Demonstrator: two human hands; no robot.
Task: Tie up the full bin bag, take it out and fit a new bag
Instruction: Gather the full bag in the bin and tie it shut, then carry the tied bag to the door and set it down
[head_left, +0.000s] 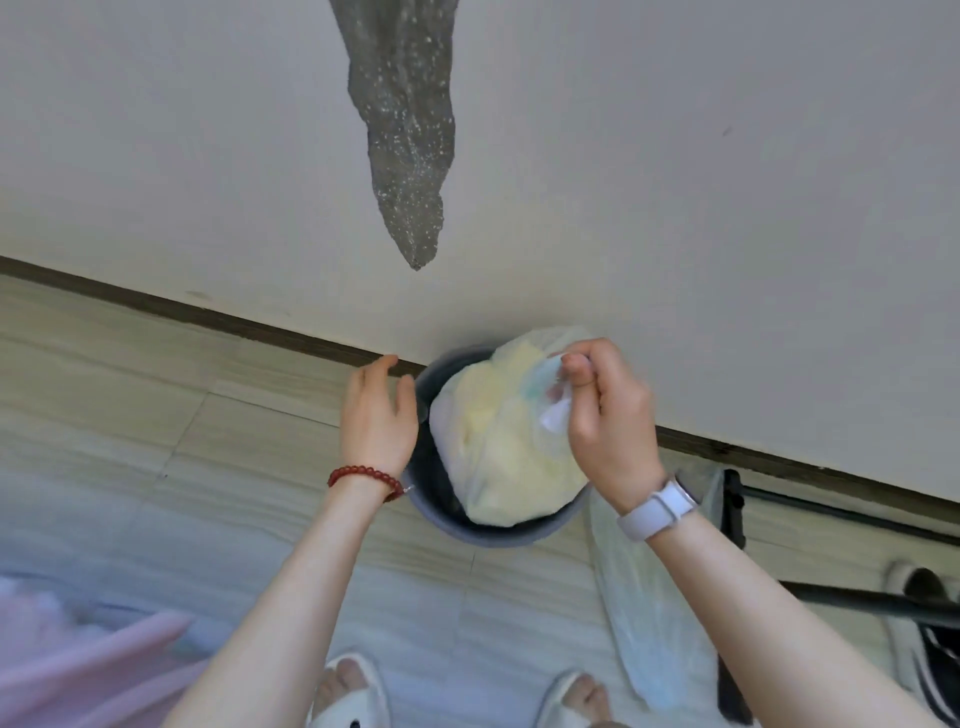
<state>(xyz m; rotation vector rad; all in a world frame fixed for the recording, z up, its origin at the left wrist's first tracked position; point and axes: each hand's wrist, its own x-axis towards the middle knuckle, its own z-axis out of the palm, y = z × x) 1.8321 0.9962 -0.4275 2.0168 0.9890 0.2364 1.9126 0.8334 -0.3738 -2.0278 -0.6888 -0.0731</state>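
A round grey bin (452, 522) stands on the floor against the wall. A full translucent bin bag (509, 441) with yellowish contents bulges out of it. My right hand (608, 415) pinches the gathered top of that bag between thumb and fingers, just above the bin's right side. My left hand (376, 415), with a red bead bracelet at the wrist, rests against the bin's left rim with fingers apart and holds nothing. A second thin, pale plastic bag (649, 613) lies flat on the floor to the right of the bin.
The white wall with a dark skirting board (218, 319) runs right behind the bin. A black metal rack (831, 597) and a shoe (930, 623) stand at the right. Pink fabric (78, 665) lies at the lower left. My feet in white slippers (348, 691) are below.
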